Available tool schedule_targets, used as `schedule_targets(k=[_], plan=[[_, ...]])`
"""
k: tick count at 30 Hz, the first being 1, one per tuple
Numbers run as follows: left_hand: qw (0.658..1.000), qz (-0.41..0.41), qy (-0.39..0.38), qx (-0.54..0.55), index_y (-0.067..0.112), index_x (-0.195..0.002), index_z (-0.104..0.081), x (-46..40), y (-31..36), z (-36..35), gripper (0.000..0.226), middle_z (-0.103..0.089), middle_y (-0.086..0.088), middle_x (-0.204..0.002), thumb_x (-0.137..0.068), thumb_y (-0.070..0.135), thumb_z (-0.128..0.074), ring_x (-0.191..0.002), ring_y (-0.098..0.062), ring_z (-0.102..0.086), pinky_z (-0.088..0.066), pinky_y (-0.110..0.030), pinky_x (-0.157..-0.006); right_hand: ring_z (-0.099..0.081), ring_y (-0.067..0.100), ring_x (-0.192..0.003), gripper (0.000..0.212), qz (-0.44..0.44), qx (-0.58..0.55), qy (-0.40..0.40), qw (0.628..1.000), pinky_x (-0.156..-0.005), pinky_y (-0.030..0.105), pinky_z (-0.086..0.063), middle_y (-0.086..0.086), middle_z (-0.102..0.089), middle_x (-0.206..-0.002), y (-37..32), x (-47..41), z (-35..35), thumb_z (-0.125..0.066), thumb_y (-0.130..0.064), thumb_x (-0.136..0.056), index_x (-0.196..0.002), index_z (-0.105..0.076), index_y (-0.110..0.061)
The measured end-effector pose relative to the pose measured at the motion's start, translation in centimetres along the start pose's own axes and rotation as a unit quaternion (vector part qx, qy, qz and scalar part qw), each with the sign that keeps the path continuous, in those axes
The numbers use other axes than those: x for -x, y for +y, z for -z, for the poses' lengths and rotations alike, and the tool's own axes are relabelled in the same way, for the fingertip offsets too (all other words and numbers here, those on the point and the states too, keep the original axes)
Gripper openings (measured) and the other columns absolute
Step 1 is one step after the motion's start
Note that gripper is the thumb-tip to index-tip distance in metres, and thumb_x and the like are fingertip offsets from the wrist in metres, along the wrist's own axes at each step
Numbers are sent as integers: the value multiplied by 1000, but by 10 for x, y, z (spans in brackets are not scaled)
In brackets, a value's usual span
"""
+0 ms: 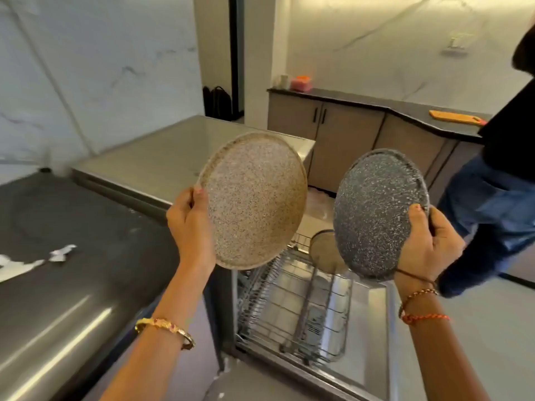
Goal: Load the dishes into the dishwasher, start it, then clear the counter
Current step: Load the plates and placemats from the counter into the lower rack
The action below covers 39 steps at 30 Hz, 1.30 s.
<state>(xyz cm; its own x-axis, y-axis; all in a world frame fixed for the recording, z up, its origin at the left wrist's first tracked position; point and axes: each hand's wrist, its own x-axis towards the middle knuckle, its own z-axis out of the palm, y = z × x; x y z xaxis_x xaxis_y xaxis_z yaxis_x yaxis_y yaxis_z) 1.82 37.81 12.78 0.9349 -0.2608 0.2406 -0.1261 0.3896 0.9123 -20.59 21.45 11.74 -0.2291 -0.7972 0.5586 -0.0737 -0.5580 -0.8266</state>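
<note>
Plates fill both hands above the open dishwasher: the left hand [189,224] has its grip closed on the nine o'clock rim of a beige speckled plate [254,202], the right hand [427,241] pinches the four o'clock edge of a grey speckled plate [376,215]. Both are held on edge, probably to drop between the tines of the lower rack [278,305]. A third plate [324,251] already standing there is half hidden. The bystander at two o'clock is cut off, and the dark tabletop [81,256] blurs.

White marble walls [95,68], grey cabinets [347,134], pale floor [463,328]
</note>
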Motion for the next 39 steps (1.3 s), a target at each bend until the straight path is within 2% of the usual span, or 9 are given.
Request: schedule_targets(k=[4,7,10,15,21,24,27,31,39], plan=[[992,-6,-96,-86,10,-67,-53,6,-33,-63,29,-41,-4,-65,-95,14,-48,-64,-14,-34,-29,-29,-62,-47,-7,-58,42,52,80,-24,995,-57,0,-33,-17,-54,-64,46,-31,13,-52,-31,-83,-93,-68,6],[984,9,-139,-114,25,-75,-63,-2,-65,-96,25,-54,4,-66,-94,14,-50,-64,-6,-45,-37,-22,-63,-50,18,-66,44,45,142,-48,988,-59,-2,-33,5,-56,-71,85,-42,8,-49,-32,-84,-98,-68,5],[971,11,-185,-152,29,-79,-63,-20,-105,-130,23,-51,3,-61,-94,16,-51,-56,-6,-41,-34,-28,-58,-48,21,-65,32,20,203,-69,977,-58,1,-33,13,-61,-70,130,-56,-10,-53,-19,-85,-97,-68,6],[951,45,-231,-198,24,-87,-65,-54,-177,-180,17,-43,9,-52,-93,15,-52,-41,-4,-33,-26,-23,-46,-55,29,-72,22,-48,261,-144,953,-68,30,-42,21,-67,-82,196,-83,-57,-59,-9,-86,-100,-67,6],[915,87,-269,-287,11,-95,-69,-74,-280,-225,15,-62,5,-76,-89,8,-55,-67,-8,-53,-38,-10,-58,-58,27,-69,26,-50,317,-234,918,-67,26,-37,19,-68,-79,300,-96,-98,-52,-12,-81,-92,-70,3],[906,105,-257,-320,9,-100,-70,-71,-343,-231,17,-65,2,-83,-88,9,-57,-76,-18,-61,-45,-23,-65,-60,29,-78,36,-53,324,-255,909,-74,31,-41,18,-69,-84,362,-82,-107,-46,-25,-83,-94,-69,0],[901,113,-227,-352,4,-107,-67,-67,-400,-227,21,-66,0,-87,-89,9,-56,-72,-9,-56,-38,-4,-57,-54,20,-83,46,-68,311,-234,918,-78,28,-39,20,-69,-89,415,-70,-121,-41,-29,-81,-97,-68,4],[890,115,-243,-369,1,-103,-66,-66,-454,-222,18,-55,13,-71,-90,3,-53,-57,6,-52,-43,-4,-54,-57,22,-87,54,-112,271,-278,915,-80,26,-40,21,-67,-96,487,-70,-138,-43,-38,-79,-103,-66,4],[864,103,-270,-414,4,-112,-64,-69,-524,-221,24,-62,5,-89,-89,7,-57,-74,8,-52,-41,2,-60,-64,33,-79,30,-45,293,-362,884,-75,37,-47,22,-69,-88,580,-77,-166,-55,-16,-81,-100,-68,4]])
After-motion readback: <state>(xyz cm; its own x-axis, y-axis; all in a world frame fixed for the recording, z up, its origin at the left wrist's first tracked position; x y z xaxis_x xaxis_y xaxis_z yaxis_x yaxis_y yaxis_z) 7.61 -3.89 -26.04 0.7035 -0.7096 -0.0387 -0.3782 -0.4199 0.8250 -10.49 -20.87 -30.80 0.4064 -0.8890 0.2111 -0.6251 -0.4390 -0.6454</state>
